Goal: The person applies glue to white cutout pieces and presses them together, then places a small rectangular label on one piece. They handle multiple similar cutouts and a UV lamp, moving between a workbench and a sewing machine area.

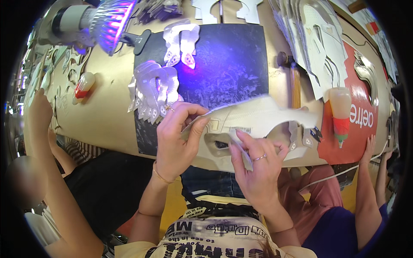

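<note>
Between my hands, over the near edge of the table, is a white shoe-upper piece [258, 109] with cut-outs, its right end blurred. My left hand [174, 133] pinches its left end between thumb and fingers. My right hand [258, 165] is closed on the lower edge, near an opening, with thumb and fingers bent around the material. Beyond my left hand, a fanned stack of pale curved shoe parts [150, 81] lies on a black mat [228, 60]. A couple more curved parts [180, 38] rest farther back on the mat, under purple light.
A lit lamp [112, 26] hangs at upper left. A wooden-handled hammer [295, 86], stacked white panels [314, 38] and a red-banded squeeze bottle [340, 114] lie right, the bottle on a red sheet [331, 152]. Another bottle [84, 88] lies left. Co-workers' arms [41, 124] flank me.
</note>
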The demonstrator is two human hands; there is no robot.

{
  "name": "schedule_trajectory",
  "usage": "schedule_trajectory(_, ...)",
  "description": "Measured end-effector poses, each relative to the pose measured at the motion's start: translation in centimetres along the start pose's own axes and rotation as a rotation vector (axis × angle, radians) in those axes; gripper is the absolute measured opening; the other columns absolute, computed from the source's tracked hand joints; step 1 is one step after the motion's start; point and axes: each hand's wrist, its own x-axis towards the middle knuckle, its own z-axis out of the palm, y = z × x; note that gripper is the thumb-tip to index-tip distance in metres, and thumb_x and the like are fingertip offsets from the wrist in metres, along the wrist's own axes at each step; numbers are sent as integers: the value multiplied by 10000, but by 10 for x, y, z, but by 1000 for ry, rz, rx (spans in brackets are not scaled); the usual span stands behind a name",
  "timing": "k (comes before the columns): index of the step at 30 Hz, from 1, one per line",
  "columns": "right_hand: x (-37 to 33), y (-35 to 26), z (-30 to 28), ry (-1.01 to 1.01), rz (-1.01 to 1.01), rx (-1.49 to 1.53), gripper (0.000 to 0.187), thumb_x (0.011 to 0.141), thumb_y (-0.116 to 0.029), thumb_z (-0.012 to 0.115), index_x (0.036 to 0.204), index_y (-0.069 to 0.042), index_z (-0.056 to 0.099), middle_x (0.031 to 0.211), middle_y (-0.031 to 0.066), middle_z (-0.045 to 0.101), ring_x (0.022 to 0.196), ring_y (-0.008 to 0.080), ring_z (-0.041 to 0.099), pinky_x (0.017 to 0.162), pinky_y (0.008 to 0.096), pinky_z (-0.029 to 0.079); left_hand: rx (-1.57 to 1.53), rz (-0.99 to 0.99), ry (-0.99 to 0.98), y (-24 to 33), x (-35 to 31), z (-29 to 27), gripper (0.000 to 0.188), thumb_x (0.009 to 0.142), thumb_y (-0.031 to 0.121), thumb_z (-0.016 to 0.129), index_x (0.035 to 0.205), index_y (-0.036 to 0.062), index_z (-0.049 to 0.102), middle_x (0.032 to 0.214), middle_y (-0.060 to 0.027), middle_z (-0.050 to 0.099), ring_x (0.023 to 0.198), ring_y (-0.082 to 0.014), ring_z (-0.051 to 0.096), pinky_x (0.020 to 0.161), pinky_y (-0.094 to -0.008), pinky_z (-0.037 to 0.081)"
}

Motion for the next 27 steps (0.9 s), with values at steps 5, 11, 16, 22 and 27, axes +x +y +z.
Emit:
schedule_trajectory(5,31,15,10,104,-103,-264,170,840,-124,748,1005,-128,710,842,-2,643,842,168,608,922,401,319,-60,-218,123,-12,-4,22,145,910,24,655,1041,-18,610,890,-73,612,773,-136,568,701,-261,485)
schedule_trajectory(11,41,35,11,-20,-135,-111,228,756,-68,719,971,-139,741,937,3,623,910,199,578,907,411,359,429,177,154,-8,-17,35,346,842,48,689,1185,75,660,1304,-208,529,1203,-384,518,981,-448,436)
schedule_trajectory(16,38,38,14,-47,-129,-43,302,716,-8,710,976,-158,736,953,6,623,911,218,597,899,413,381,499,179,-12,-12,-25,40,403,819,100,712,1219,108,662,1428,-219,471,1264,-390,478,1031,-466,407)
schedule_trajectory(22,48,51,7,-174,-184,34,361,695,50,693,981,-168,727,943,6,617,919,216,609,980,462,378,478,215,-57,-17,-26,41,403,820,126,723,1207,42,649,1429,-182,480,1287,-418,455,1042,-504,417)
schedule_trajectory(27,55,53,4,-192,-83,98,398,709,92,637,1003,-161,723,907,15,596,909,232,603,1028,518,356,511,229,-83,-17,-26,42,420,835,139,705,1238,44,634,1435,-176,474,1314,-411,438,1046,-541,418)
